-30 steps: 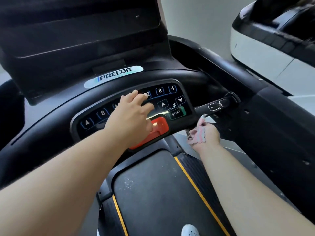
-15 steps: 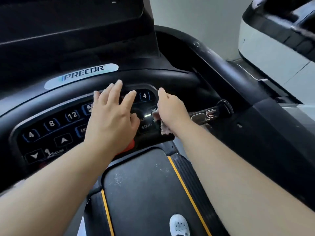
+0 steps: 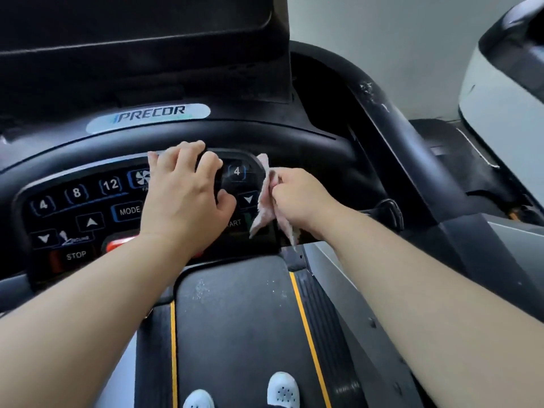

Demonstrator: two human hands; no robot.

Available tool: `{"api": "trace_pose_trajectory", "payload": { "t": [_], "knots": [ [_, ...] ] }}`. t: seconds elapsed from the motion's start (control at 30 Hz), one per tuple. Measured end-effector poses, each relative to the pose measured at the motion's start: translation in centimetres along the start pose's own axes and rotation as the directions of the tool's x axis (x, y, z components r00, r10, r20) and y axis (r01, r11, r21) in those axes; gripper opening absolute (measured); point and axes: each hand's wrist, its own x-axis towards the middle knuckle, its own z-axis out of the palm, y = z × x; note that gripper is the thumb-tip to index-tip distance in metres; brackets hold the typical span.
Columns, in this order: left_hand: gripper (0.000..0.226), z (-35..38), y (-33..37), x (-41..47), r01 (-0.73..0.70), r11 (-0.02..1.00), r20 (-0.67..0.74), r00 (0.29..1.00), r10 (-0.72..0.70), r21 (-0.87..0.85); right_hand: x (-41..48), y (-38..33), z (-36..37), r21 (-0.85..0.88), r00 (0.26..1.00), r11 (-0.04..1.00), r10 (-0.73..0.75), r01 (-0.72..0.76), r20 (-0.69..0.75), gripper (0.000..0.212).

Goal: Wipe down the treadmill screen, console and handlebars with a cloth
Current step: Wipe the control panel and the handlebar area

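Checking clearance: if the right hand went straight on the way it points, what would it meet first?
Probably the 4 key on the console, cloth first; the right hand points up-left at it. The left hand lies just beyond. Depth is unclear.

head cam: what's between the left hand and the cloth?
In the head view, two lit keys show in that gap: the 4 key and a down-arrow key, between the left hand and the cloth pinched by the right hand.

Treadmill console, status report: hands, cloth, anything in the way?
Left hand rests on the keypad, holding nothing. Right hand pinches the pink cloth at the keypad's right edge. Left hand blocks the keypad's middle.
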Motion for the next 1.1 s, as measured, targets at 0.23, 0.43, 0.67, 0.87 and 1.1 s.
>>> {"api": "trace_pose_trajectory", "payload": {
  "t": [0.23,0.43,0.67,0.87,1.1],
  "knots": [
    [0.047,-1.0,0.6,-0.1,0.042,0.999,0.048,0.998,-0.042,0.003,-0.5,0.8,-2.4,-0.282,0.972,0.958,0.122,-0.062,0.2,0.01],
    [0.053,-1.8,0.3,0.2,0.061,0.998,0.149,0.987,-0.061,0.007,2.3,0.8,-1.1,-0.1,0.973,0.981,0.182,-0.169,0.139,0.028],
    [0.054,-1.8,1.1,0.2,0.09,0.996,0.155,0.984,-0.093,0.027,-0.9,1.1,-3.2,0.01,0.954,0.984,0.169,-0.177,0.249,0.03],
    [0.054,-2.2,1.9,0.0,0.201,0.978,0.226,0.952,-0.208,0.051,-3.4,3.6,-5.7,0.126,0.999,0.992,-0.013,0.007,0.048,0.029],
    [0.047,0.7,9.8,-1.1,-0.391,0.87,0.156,0.88,0.449,-0.301,-7.2,7.6,-5.2,0.495,0.997,0.869,0.057,-0.026,-0.047,0.052]
  ]
}}
